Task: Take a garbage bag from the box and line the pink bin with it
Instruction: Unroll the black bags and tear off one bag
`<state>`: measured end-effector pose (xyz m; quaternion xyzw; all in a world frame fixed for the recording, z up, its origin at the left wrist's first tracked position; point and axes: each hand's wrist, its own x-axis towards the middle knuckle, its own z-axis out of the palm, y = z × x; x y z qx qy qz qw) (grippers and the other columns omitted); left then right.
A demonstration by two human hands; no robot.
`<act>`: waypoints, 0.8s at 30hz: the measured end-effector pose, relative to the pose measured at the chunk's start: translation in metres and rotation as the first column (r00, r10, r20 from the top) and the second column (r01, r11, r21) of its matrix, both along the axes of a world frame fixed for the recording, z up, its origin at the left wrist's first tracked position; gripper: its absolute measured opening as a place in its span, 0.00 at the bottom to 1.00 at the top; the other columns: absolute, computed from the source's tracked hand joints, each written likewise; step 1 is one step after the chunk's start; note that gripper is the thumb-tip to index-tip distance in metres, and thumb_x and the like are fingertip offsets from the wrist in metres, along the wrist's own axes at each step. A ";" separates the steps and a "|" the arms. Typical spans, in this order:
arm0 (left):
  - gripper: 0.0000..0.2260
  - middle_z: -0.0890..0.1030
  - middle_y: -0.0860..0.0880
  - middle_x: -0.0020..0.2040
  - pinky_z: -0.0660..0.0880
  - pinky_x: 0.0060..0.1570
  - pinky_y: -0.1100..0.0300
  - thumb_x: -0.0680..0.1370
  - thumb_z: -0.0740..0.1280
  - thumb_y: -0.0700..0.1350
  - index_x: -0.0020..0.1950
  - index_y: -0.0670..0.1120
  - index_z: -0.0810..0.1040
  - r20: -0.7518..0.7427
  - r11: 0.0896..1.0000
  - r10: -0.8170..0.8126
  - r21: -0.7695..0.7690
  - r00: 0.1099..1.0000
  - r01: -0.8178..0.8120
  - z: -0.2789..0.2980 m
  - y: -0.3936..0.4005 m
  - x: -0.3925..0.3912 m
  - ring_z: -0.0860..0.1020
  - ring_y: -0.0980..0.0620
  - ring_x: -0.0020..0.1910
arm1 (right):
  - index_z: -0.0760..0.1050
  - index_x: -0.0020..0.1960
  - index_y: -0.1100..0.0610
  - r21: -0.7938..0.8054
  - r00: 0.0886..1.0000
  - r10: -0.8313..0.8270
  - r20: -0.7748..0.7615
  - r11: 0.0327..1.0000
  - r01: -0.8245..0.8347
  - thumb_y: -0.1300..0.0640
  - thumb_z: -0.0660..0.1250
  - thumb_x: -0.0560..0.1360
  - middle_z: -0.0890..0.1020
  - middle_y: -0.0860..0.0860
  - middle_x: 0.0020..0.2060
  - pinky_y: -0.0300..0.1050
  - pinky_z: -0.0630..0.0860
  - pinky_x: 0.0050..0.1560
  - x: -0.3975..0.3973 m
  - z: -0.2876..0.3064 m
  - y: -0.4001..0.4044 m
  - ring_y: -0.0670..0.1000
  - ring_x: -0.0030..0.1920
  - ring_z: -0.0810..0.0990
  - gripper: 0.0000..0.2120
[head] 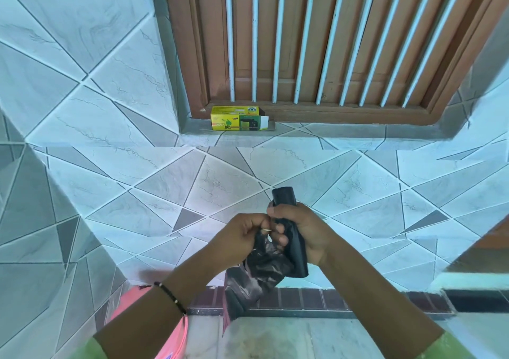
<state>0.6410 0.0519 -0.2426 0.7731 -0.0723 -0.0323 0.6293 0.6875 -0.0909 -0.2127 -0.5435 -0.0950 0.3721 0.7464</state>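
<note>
Black plastic garbage bag roll (289, 232) is out of the box, held in front of you against the tiled wall (110, 83). Your right hand (300, 232) is wrapped around the roll; your left hand (242, 234) pinches the loose crinkled end of the bag (259, 270) hanging below. Looks like you're peeling one bag off, not yet separated as far as I can tell. Yellow-green cardboard box (238, 118) sits on the window ledge (358, 132), flap open, well apart from your hands. Pink plastic bin (176, 339) is low left, rim under your left forearm, unlined. Left: tear, open the bag, line the bin. Wall close ahead; open room is downward toward the bin.
</note>
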 end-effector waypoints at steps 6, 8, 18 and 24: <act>0.19 0.68 0.52 0.24 0.62 0.28 0.70 0.59 0.51 0.29 0.21 0.52 0.69 0.108 0.995 0.095 0.022 0.990 -0.097 0.017 0.009 0.002 0.64 0.59 0.24 | 0.66 0.32 0.56 0.021 0.986 -0.005 -0.165 1.000 0.009 0.59 0.65 0.70 0.69 0.49 0.20 0.36 0.66 0.22 0.006 -0.007 -0.008 0.46 0.18 0.66 0.11; 0.24 0.74 0.54 0.26 0.66 0.31 0.67 0.65 0.52 0.27 0.25 0.53 0.75 0.127 0.983 0.125 0.121 0.984 -0.140 0.021 0.019 0.006 0.70 0.59 0.26 | 0.69 0.36 0.58 -0.014 0.991 -0.028 -0.132 1.000 0.027 0.56 0.68 0.68 0.76 0.52 0.26 0.37 0.68 0.24 0.008 -0.009 -0.013 0.47 0.20 0.69 0.09; 0.06 0.84 0.50 0.46 0.73 0.43 0.66 0.76 0.66 0.46 0.51 0.47 0.80 0.225 0.819 0.459 0.268 0.860 -0.507 0.024 0.019 0.013 0.82 0.50 0.47 | 0.79 0.54 0.57 -0.251 0.949 -0.001 0.316 0.964 0.085 0.53 0.80 0.60 0.83 0.57 0.48 0.53 0.81 0.46 0.006 0.005 -0.017 0.56 0.46 0.83 0.25; 0.05 0.84 0.50 0.42 0.71 0.38 0.74 0.77 0.64 0.41 0.44 0.48 0.79 0.336 0.793 0.462 0.258 0.821 -0.552 0.013 0.020 0.014 0.81 0.52 0.42 | 0.77 0.41 0.58 -0.428 0.815 -0.101 0.571 0.810 0.400 0.66 0.74 0.63 0.81 0.57 0.34 0.53 0.81 0.35 0.002 0.004 -0.001 0.52 0.32 0.79 0.10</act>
